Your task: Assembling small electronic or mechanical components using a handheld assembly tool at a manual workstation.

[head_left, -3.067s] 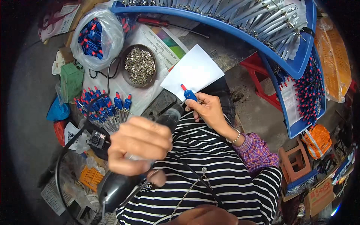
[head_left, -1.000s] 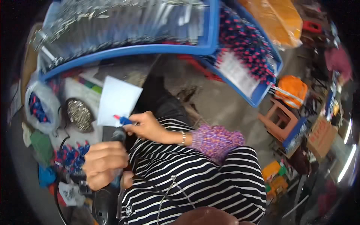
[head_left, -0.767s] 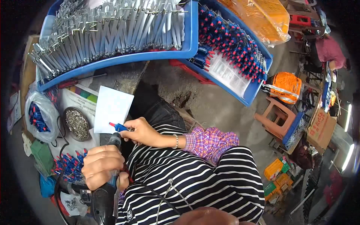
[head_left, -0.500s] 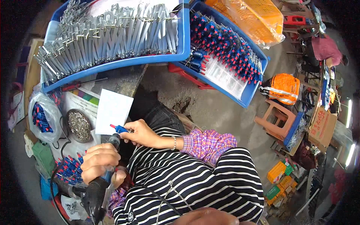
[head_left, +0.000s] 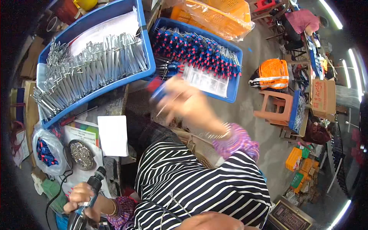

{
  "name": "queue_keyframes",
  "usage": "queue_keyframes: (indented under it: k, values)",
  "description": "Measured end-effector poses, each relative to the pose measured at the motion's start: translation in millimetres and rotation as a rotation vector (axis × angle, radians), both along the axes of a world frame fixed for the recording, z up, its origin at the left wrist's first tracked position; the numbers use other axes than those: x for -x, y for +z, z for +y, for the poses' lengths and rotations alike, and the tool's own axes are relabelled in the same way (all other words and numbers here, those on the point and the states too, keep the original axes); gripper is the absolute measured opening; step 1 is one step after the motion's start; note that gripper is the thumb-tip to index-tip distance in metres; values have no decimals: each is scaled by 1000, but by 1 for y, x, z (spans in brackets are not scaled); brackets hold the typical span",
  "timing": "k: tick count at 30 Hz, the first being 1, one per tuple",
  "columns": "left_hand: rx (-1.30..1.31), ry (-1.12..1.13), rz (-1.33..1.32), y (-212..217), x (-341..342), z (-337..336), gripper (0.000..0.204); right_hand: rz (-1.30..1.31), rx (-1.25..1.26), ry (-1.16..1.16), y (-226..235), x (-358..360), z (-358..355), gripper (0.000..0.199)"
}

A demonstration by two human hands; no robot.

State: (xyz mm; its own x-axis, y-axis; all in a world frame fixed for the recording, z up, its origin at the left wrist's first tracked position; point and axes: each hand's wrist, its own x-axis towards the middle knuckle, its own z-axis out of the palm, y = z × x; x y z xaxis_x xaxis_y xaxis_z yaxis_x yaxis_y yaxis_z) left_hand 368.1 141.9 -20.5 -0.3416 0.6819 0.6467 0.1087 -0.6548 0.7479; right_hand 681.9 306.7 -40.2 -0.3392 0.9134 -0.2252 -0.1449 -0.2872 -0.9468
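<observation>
My left hand (head_left: 82, 196) is closed round the handle of a black-and-blue power drill (head_left: 96, 180), its chuck pointing up and away from me. My right hand (head_left: 186, 101), smeared by motion, is raised near the corner of a blue tray (head_left: 232, 96) of blue pieces with red tips and metal rods. At its fingers is a blurred blue-and-red piece (head_left: 158, 92), with a thin metal rod beside it. A white pad (head_left: 112, 136) lies on the bench between my hands. Near the drill sits a dish of small metal screws (head_left: 80, 154).
A large blue tray (head_left: 147, 42) of metal rods stands at the far left. A bag of blue pieces (head_left: 46, 151) lies left of the screws, and a black cable (head_left: 51, 195) runs by the drill. Orange crate (head_left: 214, 17), stool (head_left: 268, 109) and a person (head_left: 299, 25) are further right.
My right hand has moved away from the drill, up and right toward the tray of blue pieces, with the blue-and-red piece. My left hand has drawn the drill down and left. The view has shifted.
</observation>
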Motion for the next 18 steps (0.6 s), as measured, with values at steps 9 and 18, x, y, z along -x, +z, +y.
queue_keyframes:
  k: [9, 18]
  values:
    - [83, -12, 9, -8, 2, -2, 34, -123, -205, -770, -34, -215, 125, 32]
    - [98, 44, 3, -14, 4, -5, 35, -648, -270, -278, -67, -209, 150, 33]
